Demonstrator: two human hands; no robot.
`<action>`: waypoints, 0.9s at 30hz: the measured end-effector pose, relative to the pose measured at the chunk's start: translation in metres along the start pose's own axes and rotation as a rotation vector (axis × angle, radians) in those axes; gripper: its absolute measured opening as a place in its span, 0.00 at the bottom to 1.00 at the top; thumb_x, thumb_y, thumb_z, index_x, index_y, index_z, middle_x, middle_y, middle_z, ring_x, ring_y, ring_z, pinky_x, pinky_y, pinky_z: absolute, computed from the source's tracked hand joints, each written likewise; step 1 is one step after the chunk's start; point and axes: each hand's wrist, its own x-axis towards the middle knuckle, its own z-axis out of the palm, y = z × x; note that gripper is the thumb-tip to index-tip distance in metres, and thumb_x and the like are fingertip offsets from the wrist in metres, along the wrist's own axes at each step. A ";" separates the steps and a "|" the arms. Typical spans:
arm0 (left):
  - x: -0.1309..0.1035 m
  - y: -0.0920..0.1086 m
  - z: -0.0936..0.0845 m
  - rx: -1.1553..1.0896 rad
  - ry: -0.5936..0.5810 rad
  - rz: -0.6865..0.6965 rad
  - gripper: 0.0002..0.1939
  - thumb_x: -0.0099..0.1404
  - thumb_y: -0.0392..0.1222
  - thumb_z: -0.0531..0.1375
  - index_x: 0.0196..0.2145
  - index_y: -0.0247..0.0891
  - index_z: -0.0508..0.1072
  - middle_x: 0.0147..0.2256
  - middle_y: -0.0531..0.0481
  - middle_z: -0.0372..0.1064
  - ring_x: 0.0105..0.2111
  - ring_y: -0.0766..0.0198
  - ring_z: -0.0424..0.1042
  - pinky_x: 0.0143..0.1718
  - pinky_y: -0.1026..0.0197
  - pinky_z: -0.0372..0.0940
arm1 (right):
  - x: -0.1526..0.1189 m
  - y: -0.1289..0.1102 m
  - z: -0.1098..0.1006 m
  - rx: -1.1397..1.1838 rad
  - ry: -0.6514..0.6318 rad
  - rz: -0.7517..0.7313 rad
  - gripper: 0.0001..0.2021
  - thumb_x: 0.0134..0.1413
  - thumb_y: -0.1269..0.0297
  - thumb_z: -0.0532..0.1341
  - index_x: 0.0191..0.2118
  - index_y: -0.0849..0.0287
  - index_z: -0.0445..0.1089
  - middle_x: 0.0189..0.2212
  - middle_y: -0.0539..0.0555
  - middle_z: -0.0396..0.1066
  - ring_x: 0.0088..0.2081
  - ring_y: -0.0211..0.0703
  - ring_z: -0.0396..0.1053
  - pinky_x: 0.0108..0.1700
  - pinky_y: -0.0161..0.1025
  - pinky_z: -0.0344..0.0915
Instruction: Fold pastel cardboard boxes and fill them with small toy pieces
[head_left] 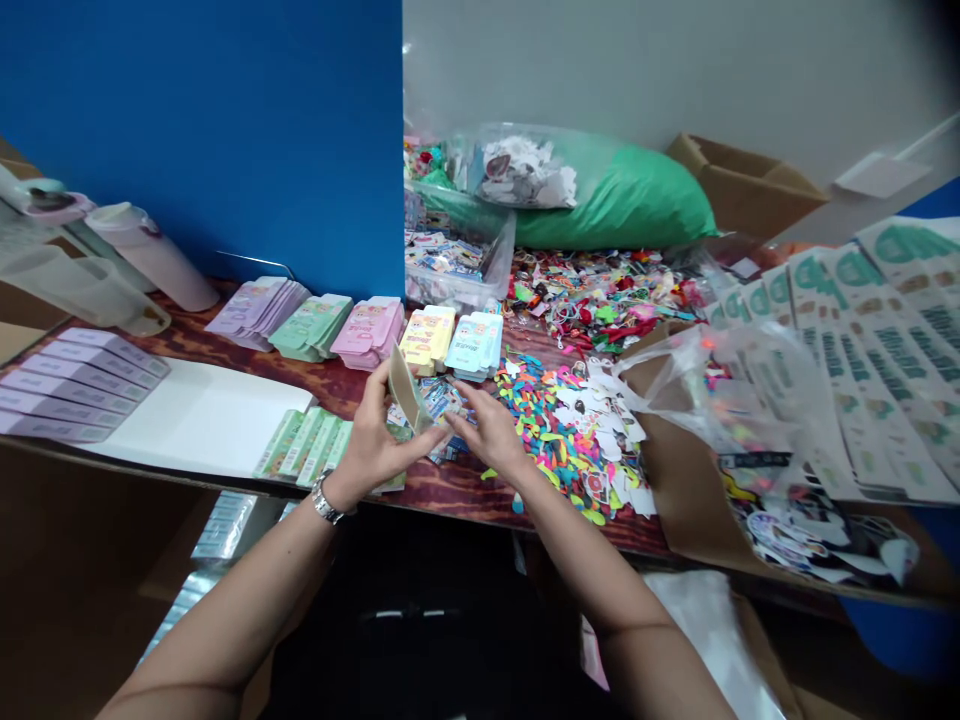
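My left hand point(382, 436) is closed round a small carton point(405, 388), tilted upright with its plain beige side toward me. Beside it my right hand point(489, 428) reaches in from the right, fingers and thumb apart, with nothing visible between them. Under both hands lies a pile of small blue-and-white printed cards point(444, 400), partly covered by the fingers. Just behind stand stacks of flat cartons: yellow point(427, 340), light blue point(475, 345), pink point(369, 330), green point(310, 325) and purple point(257, 310).
Colourful small plastic pieces point(536, 420) and white cut-out stickers point(600, 410) spread to the right. Finished-looking green boxes point(304, 445) and purple boxes point(79, 385) stand left around a white sheet point(199, 420). A cardboard box point(686, 490) and printed bags point(847, 370) occupy the right.
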 end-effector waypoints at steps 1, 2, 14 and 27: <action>-0.001 -0.002 -0.002 0.007 0.007 -0.034 0.43 0.56 0.49 0.68 0.62 0.38 0.53 0.57 0.37 0.60 0.57 0.51 0.65 0.56 0.50 0.65 | 0.003 0.010 0.001 -0.218 -0.018 -0.023 0.29 0.57 0.58 0.63 0.62 0.61 0.61 0.54 0.63 0.67 0.53 0.54 0.66 0.54 0.50 0.65; -0.002 -0.003 -0.004 0.011 0.011 -0.060 0.42 0.56 0.49 0.68 0.62 0.37 0.53 0.58 0.37 0.59 0.57 0.51 0.65 0.55 0.50 0.66 | 0.005 0.018 0.003 -0.399 -0.045 -0.029 0.32 0.56 0.58 0.65 0.63 0.62 0.60 0.55 0.64 0.66 0.55 0.56 0.64 0.56 0.51 0.63; -0.013 -0.007 -0.006 0.068 0.017 -0.233 0.43 0.54 0.51 0.68 0.61 0.37 0.53 0.55 0.39 0.61 0.55 0.51 0.65 0.52 0.52 0.66 | 0.007 0.030 -0.005 -0.206 0.184 -0.066 0.15 0.63 0.63 0.58 0.52 0.58 0.72 0.41 0.57 0.75 0.40 0.45 0.71 0.45 0.41 0.68; -0.018 -0.022 0.007 0.472 0.035 -0.027 0.30 0.55 0.52 0.68 0.51 0.38 0.64 0.44 0.43 0.67 0.43 0.52 0.69 0.44 0.54 0.66 | 0.002 -0.044 -0.045 0.285 0.643 -0.228 0.09 0.61 0.63 0.61 0.45 0.55 0.73 0.38 0.52 0.73 0.39 0.39 0.72 0.42 0.37 0.70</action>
